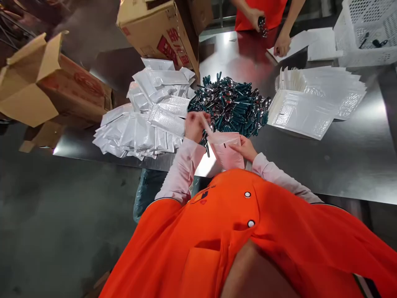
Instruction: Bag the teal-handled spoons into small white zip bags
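My right hand (244, 149) grips the right side of a white bubble mailer (228, 151), which looks pinkish beside my orange clothing. The thumb lies over the mailer's front and the fingers go behind it. At the mailer's upper left, my left hand (195, 125) is closed on a pale strip (206, 125) that runs down to the mailer's edge. Whether the strip is fully loose from the mailer I cannot tell. Just beyond both hands lies a heap of spoons (231, 103) with dark green handles. What the mailer contains is hidden.
Filled-looking white mailers (139, 120) are piled at left, flat mailers (304, 111) stacked at right. Cardboard boxes (161, 33) stand behind and left of the metal table (347, 165). Across it, a co-worker's hand (257, 18) holds dark-handled cutlery near a white plastic basket (356, 54).
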The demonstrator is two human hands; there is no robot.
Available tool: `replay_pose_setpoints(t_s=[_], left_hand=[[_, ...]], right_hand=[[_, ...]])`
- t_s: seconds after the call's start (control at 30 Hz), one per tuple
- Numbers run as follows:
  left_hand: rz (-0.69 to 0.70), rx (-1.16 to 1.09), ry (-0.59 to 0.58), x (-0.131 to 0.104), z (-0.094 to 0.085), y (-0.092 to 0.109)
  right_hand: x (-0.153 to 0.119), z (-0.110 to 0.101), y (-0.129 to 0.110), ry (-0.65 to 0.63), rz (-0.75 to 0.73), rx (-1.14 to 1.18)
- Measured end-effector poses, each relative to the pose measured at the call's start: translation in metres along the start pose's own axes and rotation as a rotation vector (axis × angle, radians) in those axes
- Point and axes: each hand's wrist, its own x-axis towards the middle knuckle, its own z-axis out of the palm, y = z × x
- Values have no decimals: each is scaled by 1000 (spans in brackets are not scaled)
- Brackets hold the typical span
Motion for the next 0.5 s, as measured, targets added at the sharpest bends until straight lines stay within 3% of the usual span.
replay_pose_setpoints(t_s=[0.07, 0.1, 0.13, 0.2, 0.27, 0.3, 0.4, 0.5], left_hand=[[-7, -189, 183, 12, -24, 3], [-3, -198, 220, 13, -34, 2], [-29, -159, 190, 11, -41, -3], [-172, -14, -63, -5, -44, -20], [-329, 81, -364, -27, -34, -45], [-372, 94, -430, -38, -26, -57], [-426, 86, -403, -55, -6, -82], [-433, 87, -412, -50, -4, -86]], right_hand=[[2, -2, 3, 18, 39, -62], [2, -3, 4, 25, 51, -68], [3, -5, 5, 32, 54, -63], [3, -7, 5, 30, 52, -50], [3, -11, 4, 17, 52, -46], [2, -13, 3, 11, 53, -53], [3, -23, -3, -16, 33, -142], [7, -36, -12, -67, -37, -210]])
